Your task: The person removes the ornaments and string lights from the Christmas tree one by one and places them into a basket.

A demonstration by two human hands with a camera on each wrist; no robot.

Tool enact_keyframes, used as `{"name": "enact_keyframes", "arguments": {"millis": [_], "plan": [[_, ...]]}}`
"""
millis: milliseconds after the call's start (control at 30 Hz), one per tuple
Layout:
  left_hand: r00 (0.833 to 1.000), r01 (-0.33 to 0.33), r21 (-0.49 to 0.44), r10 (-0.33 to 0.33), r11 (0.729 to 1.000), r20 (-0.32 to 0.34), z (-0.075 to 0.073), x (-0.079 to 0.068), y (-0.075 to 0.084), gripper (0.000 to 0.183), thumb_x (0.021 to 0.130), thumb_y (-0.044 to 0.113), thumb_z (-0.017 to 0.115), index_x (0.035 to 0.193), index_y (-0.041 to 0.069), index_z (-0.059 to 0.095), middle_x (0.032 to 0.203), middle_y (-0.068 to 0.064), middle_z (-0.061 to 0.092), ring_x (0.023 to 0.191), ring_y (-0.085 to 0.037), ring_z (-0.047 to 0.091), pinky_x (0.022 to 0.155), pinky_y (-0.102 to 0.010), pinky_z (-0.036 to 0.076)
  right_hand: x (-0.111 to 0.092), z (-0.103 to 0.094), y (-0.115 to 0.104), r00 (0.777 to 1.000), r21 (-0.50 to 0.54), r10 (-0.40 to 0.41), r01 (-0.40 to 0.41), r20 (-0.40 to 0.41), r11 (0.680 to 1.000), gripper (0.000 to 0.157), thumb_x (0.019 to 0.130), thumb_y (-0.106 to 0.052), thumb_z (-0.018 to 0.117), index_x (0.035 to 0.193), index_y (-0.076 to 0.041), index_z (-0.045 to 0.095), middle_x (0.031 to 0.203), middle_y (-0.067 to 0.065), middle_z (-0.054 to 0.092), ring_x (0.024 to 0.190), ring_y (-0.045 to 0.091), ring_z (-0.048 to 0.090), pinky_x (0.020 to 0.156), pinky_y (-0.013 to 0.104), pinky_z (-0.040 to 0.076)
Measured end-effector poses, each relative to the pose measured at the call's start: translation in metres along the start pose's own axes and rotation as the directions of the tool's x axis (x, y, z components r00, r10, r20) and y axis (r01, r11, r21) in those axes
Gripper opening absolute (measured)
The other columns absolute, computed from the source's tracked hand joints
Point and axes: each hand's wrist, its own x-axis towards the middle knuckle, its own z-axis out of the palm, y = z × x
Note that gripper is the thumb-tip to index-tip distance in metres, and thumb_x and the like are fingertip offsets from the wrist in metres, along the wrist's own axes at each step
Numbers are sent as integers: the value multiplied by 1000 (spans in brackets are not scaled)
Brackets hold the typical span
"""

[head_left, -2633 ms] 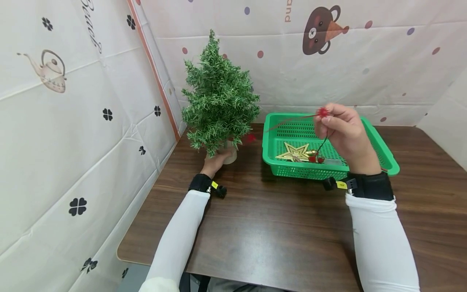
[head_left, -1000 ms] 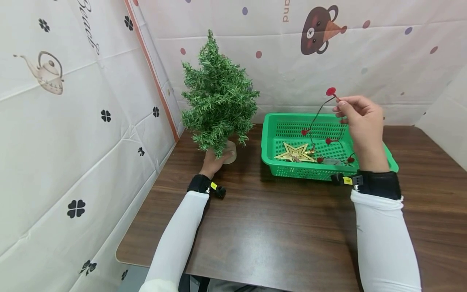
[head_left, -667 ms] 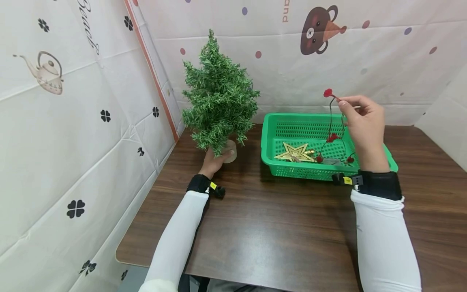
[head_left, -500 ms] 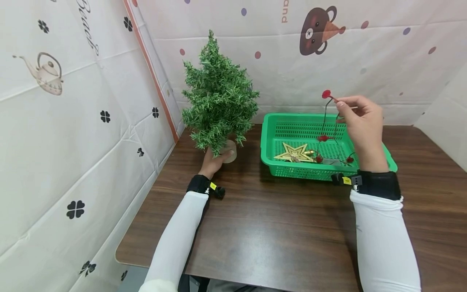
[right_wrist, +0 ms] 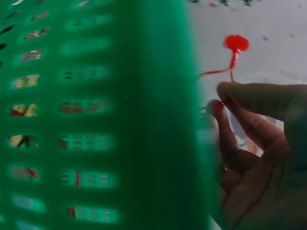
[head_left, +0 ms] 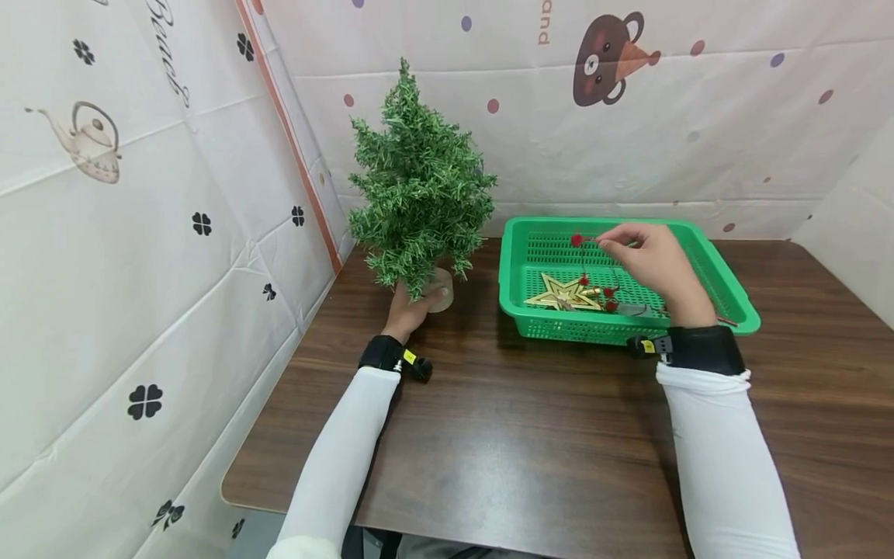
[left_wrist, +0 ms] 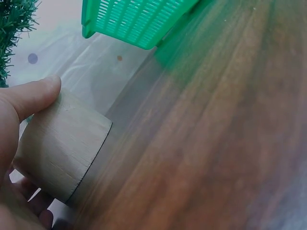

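A small artificial Christmas tree [head_left: 422, 186] stands at the back left, on a pale round wooden base [left_wrist: 64, 143]. My left hand [head_left: 408, 310] grips that base, thumb over its top edge and fingers round the far side. My right hand [head_left: 649, 260] is over the green plastic basket [head_left: 559, 330] and pinches a thin string with red pompoms between thumb and fingertips. One red pompom [right_wrist: 236, 43] sticks up just past the fingertips; the rest of the string hangs into the basket, partly hidden by the hand.
Inside the basket lie a gold star [head_left: 564, 293], a small gold piece [head_left: 592, 293] and more red pompoms [head_left: 611, 307]. The brown wooden table [head_left: 531, 435] runs up to patterned white cloth walls [head_left: 733, 155] at the back and left.
My right hand rose to the right with the pompom string, drawing several pompoms up, then came down and left, lower over the basket. My left hand stays on the tree base.
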Motion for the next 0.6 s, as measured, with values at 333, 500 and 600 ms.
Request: {"name": "enact_keyframes", "arguments": {"millis": [333,500,600], "plan": [[999,-54,-18,54,998,-4,2,2,-4,80,96,7,70,161,20,27,163,-8,34,153,-28,30,124,-50,29,6,18,13,925,-84,65,-37,375,996,31,107,-21,53,123,0,69,94,16,69,72,26,61,64,37,50],[997,-82,-21,82,996,-5,3,3,-6,79,95,5,70,160,21,29,161,-8,36,152,-29,31,123,-51,29,8,30,19,884,-157,15,67,468,985,24,103,-11,54,112,-1,75,92,15,70,67,20,53,62,37,45],[996,-85,-32,86,996,2,4,4,-7,78,95,5,71,160,19,29,160,-10,37,151,-30,32,123,-52,29,8,35,21,885,-213,-3,116,466,970,21,99,-10,59,103,-4,78,102,14,72,77,21,55,68,38,46]]}}
